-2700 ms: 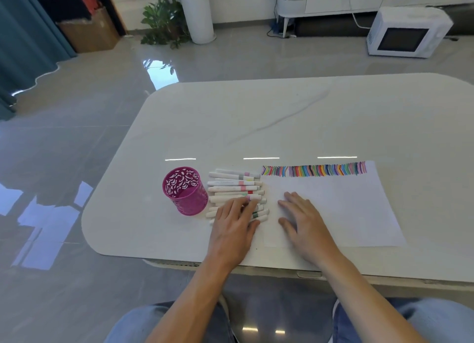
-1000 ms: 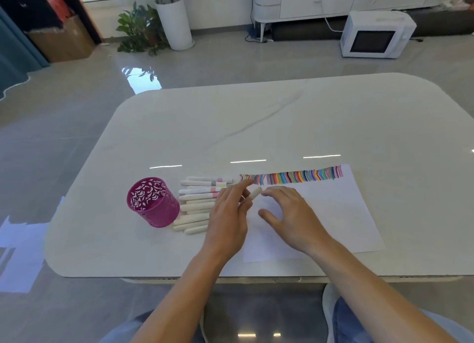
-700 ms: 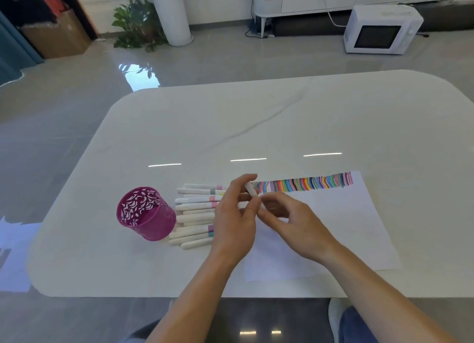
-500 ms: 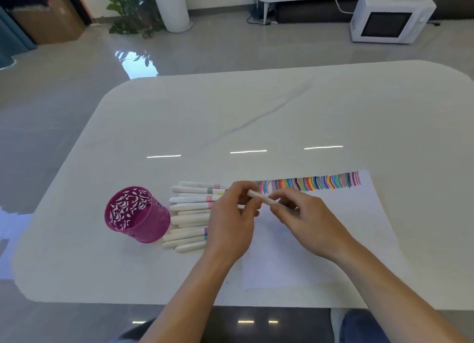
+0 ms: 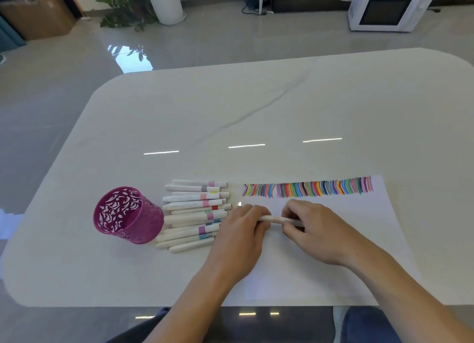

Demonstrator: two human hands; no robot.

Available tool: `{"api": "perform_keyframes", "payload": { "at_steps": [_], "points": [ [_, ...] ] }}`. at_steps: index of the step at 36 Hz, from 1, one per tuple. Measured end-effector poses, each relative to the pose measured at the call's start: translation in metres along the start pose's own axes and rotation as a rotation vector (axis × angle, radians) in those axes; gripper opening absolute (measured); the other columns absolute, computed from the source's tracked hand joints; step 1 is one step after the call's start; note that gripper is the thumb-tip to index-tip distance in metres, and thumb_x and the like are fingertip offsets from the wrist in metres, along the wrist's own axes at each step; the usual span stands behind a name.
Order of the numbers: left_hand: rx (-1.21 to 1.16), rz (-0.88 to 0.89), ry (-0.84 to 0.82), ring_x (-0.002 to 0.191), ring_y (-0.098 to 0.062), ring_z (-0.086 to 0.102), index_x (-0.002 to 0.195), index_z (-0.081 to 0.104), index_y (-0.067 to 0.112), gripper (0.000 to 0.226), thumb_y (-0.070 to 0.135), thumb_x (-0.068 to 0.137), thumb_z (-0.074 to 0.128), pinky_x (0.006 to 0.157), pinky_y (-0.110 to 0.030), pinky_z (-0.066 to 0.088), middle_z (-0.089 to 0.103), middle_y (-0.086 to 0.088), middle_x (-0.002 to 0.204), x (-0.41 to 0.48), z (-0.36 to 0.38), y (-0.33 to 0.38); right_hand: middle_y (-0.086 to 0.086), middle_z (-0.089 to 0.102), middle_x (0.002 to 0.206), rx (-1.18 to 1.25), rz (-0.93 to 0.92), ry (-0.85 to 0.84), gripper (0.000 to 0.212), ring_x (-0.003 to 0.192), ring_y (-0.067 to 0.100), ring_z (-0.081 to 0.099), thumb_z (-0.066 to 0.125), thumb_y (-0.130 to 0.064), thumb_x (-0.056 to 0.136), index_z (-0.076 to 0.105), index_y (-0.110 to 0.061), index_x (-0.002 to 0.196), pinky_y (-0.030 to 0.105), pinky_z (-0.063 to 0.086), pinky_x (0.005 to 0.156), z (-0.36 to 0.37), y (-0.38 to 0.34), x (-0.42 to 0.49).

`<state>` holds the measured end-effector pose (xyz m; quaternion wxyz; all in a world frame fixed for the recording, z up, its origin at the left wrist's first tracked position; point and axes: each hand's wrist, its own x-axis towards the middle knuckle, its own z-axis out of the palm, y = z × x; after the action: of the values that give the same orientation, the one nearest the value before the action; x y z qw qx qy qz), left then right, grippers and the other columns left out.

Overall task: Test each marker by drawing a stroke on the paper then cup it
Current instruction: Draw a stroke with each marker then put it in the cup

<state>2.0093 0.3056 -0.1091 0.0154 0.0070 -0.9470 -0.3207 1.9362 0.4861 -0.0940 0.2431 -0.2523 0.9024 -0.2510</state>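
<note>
One white marker [image 5: 274, 219] lies level between both hands, just above the white paper [image 5: 359, 227]. My left hand [image 5: 241, 233] pinches its left end and my right hand [image 5: 314, 228] grips its right end. The hands hide most of the marker, and I cannot tell whether its cap is on. A pile of several white markers [image 5: 195, 214] with coloured bands lies left of the paper. Left of the pile stands a magenta perforated pen cup [image 5: 127, 215]. A row of coloured strokes [image 5: 307, 189] runs along the paper's far edge.
The white marble table [image 5: 256, 117] stretches far beyond the paper. Its near edge runs just below my forearms. On the floor behind the table are a white microwave [image 5: 387, 8], a potted plant [image 5: 123, 6] and a cardboard box [image 5: 36, 14].
My left hand picked one marker out of the pile and carried it over the paper. My right hand left the paper and took hold of the marker's other end. The camera tilted downward.
</note>
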Motion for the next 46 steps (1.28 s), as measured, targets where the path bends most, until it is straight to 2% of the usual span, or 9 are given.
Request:
{"api": "perform_keyframes", "payload": {
  "at_steps": [6,13,18,23,29,35,40,44,46],
  "points": [
    [-0.024,0.025,0.004,0.089,-0.004,0.051,0.11,0.067,0.026,0.015,0.028,0.1,0.056,0.08,-0.017,0.041,0.062,0.013,0.097,0.0,-0.005,0.0,-0.01,0.061,0.085,0.019,-0.05,0.063,0.027,0.076,0.009,0.058,0.053,-0.055,0.099,0.054,-0.029,0.093,0.03,0.05,0.068,0.003,-0.004,0.0],
    [0.019,0.056,0.003,0.092,-0.007,0.055,0.117,0.068,0.025,0.024,0.033,0.101,0.053,0.08,-0.018,0.042,0.066,0.011,0.1,0.002,-0.008,-0.004,-0.015,0.064,0.091,-0.05,-0.113,0.094,0.036,0.084,0.007,0.061,0.044,-0.06,0.1,0.064,-0.031,0.1,0.034,0.054,0.077,0.008,-0.005,0.006],
    [0.152,0.163,-0.033,0.101,-0.017,0.056,0.135,0.059,0.015,0.041,0.005,0.095,0.06,0.087,-0.029,0.049,0.064,0.002,0.108,0.001,-0.005,-0.013,-0.014,0.061,0.087,-0.066,-0.154,0.131,0.031,0.08,0.009,0.058,0.047,-0.054,0.102,0.062,-0.028,0.095,0.034,0.052,0.073,0.01,-0.004,0.008],
    [0.177,0.186,-0.065,0.092,-0.014,0.051,0.124,0.059,0.021,0.033,0.006,0.095,0.06,0.077,-0.028,0.047,0.059,0.005,0.101,-0.001,-0.008,-0.015,-0.014,0.06,0.085,-0.105,-0.196,0.155,0.034,0.077,0.009,0.055,0.044,-0.057,0.101,0.06,-0.029,0.094,0.031,0.05,0.068,0.012,-0.005,0.008],
    [0.108,0.106,-0.068,0.08,-0.008,0.044,0.109,0.064,0.018,0.029,-0.003,0.091,0.055,0.071,-0.021,0.034,0.055,0.007,0.089,-0.001,-0.01,-0.01,-0.013,0.061,0.073,-0.181,-0.195,0.17,0.053,0.066,0.011,0.056,0.026,-0.072,0.095,0.059,-0.031,0.092,0.033,0.05,0.062,0.014,-0.005,0.009],
    [0.081,0.083,-0.013,0.073,-0.009,0.049,0.099,0.069,0.018,0.028,-0.004,0.089,0.056,0.065,-0.019,0.039,0.06,0.007,0.08,-0.001,-0.013,-0.008,-0.01,0.059,0.067,-0.194,-0.208,0.193,0.063,0.061,0.012,0.055,0.019,-0.075,0.092,0.062,-0.029,0.088,0.029,0.045,0.057,0.014,-0.008,0.009],
    [0.072,0.057,0.06,0.071,-0.009,0.053,0.097,0.069,0.018,0.031,-0.007,0.085,0.054,0.061,-0.014,0.037,0.063,0.007,0.079,-0.001,-0.021,-0.009,-0.006,0.057,0.058,-0.165,-0.167,0.269,0.067,0.054,0.012,0.054,0.024,-0.081,0.09,0.057,-0.024,0.074,0.03,0.047,0.053,0.011,-0.004,0.008],
    [0.063,0.049,0.163,0.07,-0.016,0.058,0.099,0.071,0.016,0.022,0.011,0.091,0.05,0.063,-0.028,0.047,0.067,0.003,0.08,0.0,-0.027,-0.014,-0.005,0.056,0.057,-0.114,-0.157,0.305,0.06,0.054,0.013,0.054,0.034,-0.075,0.094,0.052,-0.022,0.07,0.034,0.048,0.053,0.002,0.001,0.008],
    [0.08,0.049,0.16,0.075,-0.018,0.06,0.103,0.071,0.016,0.02,0.015,0.096,0.053,0.068,-0.03,0.048,0.069,0.001,0.086,0.0,-0.026,-0.016,-0.006,0.056,0.06,-0.095,-0.147,0.287,0.054,0.057,0.013,0.054,0.038,-0.069,0.095,0.052,-0.023,0.072,0.036,0.049,0.055,0.002,0.0,0.009]
  ]
}}
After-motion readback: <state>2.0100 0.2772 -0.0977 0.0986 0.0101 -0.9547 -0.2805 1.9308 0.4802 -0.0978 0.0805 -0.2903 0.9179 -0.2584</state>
